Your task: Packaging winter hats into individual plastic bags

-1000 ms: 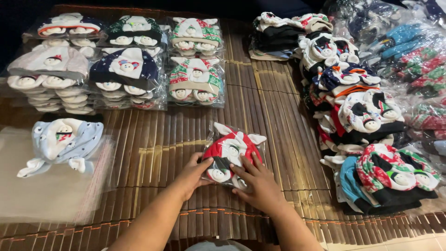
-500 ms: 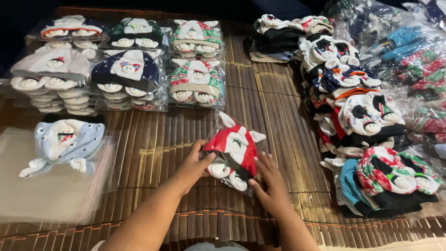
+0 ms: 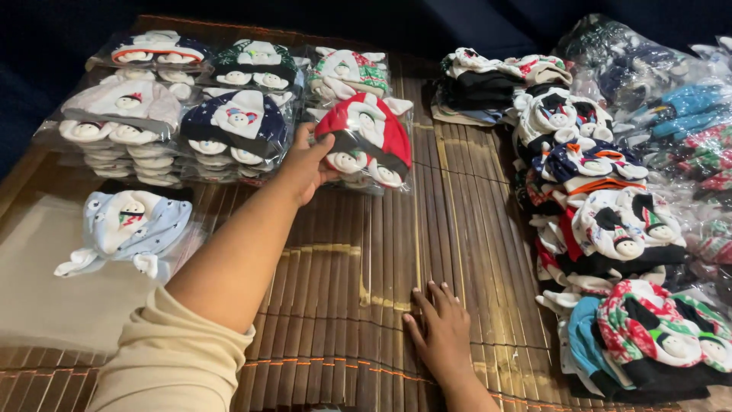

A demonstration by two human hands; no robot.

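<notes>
My left hand (image 3: pixel 305 164) reaches far forward and grips the left edge of a clear-bagged red and white snowman hat (image 3: pixel 366 141), which rests on top of a pile of bagged hats at the back middle. My right hand (image 3: pixel 442 328) lies flat with spread fingers on the bamboo mat (image 3: pixel 343 267), near the front, holding nothing. A cream sleeve covers my left upper arm.
Stacks of bagged snowman hats (image 3: pixel 164 114) fill the back left. A pale blue hat (image 3: pixel 126 225) lies on a clear bag at the left. Loose hats are piled along the right side (image 3: pixel 610 236), with bagged goods (image 3: pixel 671 99) behind them.
The red hat, held in both hands near the mat's middle, has been carried by my left hand to the back pile. My right hand let go and dropped flat on the mat.
</notes>
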